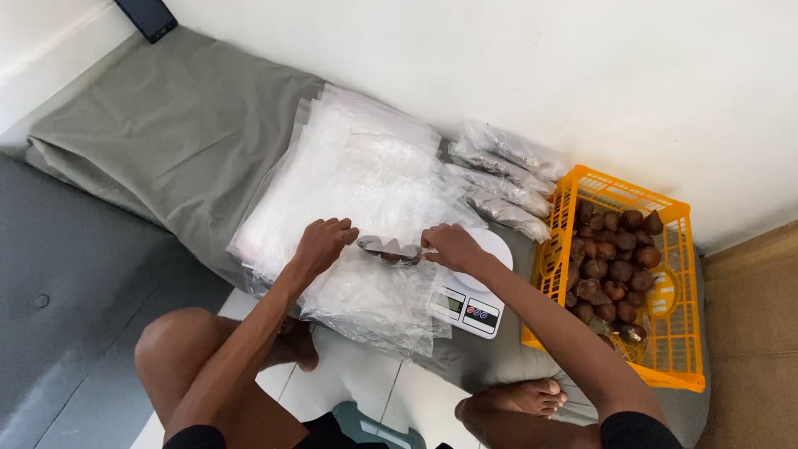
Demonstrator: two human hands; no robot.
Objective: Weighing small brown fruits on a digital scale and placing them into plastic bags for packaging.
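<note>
My left hand [322, 241] and my right hand [450, 246] both grip a small clear plastic bag [391, 249] with a few brown scaly fruits in it. They hold it level just above a spread stack of empty clear bags [349, 175]. A white kitchen scale [472, 299] lies right under my right hand. An orange plastic crate [675, 333] filled with the same brown fruits [611, 258] stands to the right.
Several filled bags of fruit [507, 179] lie against the white wall behind the scale. A grey cloth [166, 125] covers the floor at the left. A dark phone [146, 17] leans at the top left. My bare knee [179, 341] and foot [519, 399] are in front.
</note>
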